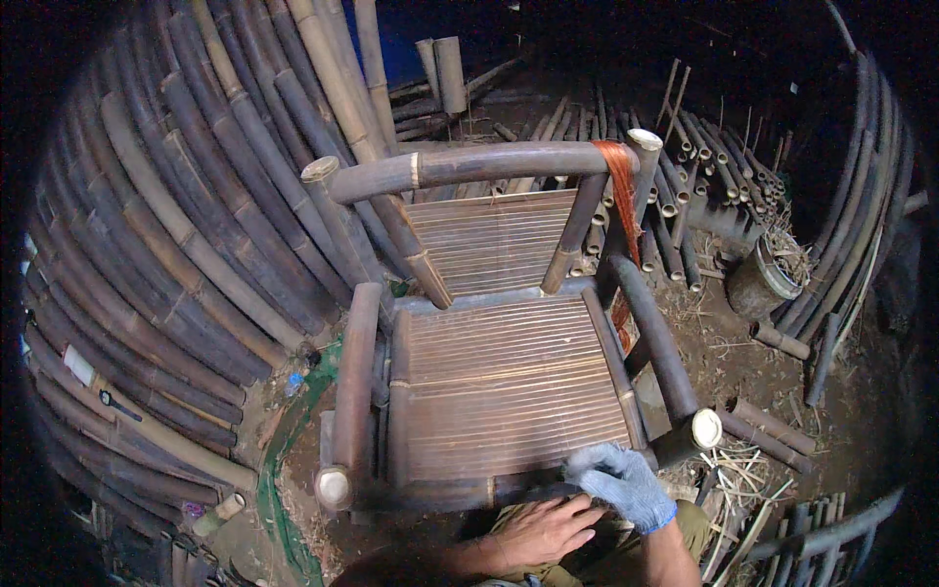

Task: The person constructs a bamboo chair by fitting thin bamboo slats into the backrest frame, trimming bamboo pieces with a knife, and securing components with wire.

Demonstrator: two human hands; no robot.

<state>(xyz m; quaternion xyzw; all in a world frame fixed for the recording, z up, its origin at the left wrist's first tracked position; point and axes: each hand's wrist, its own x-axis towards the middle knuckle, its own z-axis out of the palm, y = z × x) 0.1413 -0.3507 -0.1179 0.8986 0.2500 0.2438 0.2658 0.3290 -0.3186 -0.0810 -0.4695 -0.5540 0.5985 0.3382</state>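
Note:
A dark bamboo armchair (372, 391) with a slatted seat (518, 362) and slatted back (494, 240) stands in front of me, its front rail (440, 494) nearest to me. My right hand (626, 487), in a grey-blue knit glove with a blue cuff, is at the right part of that rail. Its fingers are curled in, and the fingertips are blurred; what they hold, if anything, does not show. Just below the rail is my bare left hand (548, 533), palm down, fingers stretched toward the gloved hand and a little apart. Nothing shows in it.
Orange-red strands (618, 181) hang over the chair's back right corner. Bamboo poles (196, 225) lean along the left. Cut bamboo pieces (704, 157) are piled at the back right, near a bucket (763, 279) of scraps. Bamboo shavings (738, 479) litter the ground right of me.

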